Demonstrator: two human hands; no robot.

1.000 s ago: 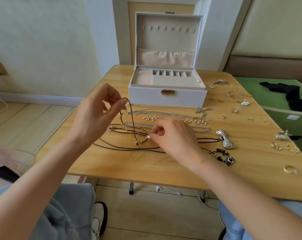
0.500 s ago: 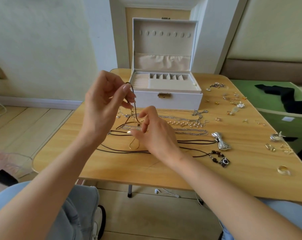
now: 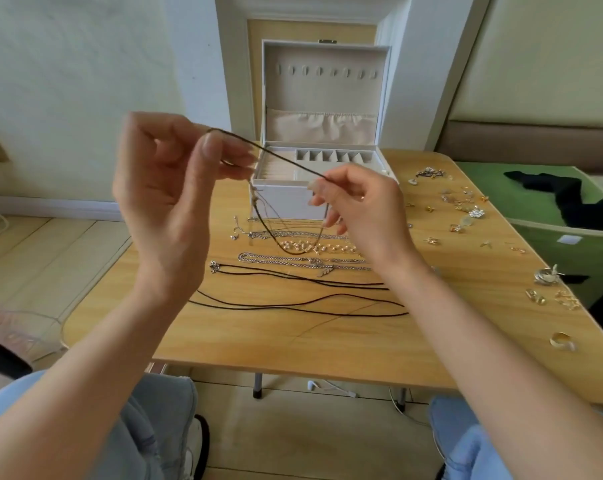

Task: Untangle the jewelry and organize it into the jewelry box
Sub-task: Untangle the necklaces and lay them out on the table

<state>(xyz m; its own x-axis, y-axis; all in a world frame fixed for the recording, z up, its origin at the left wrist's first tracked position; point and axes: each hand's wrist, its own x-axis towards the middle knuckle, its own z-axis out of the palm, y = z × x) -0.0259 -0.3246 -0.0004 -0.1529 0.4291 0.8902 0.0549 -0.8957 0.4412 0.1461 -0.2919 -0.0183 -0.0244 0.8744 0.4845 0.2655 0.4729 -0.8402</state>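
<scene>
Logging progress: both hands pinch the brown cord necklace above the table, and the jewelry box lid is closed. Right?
Not quite. The head view shows the jewelry box lid open, upright. The rest holds: left hand and right hand pinch the brown cord necklace above the table.

Sits on the head, faces forward and down, close behind the left hand (image 3: 168,188) and right hand (image 3: 362,213); takes in table (image 3: 293,344) and jewelry box (image 3: 324,95) beyond them.
</scene>
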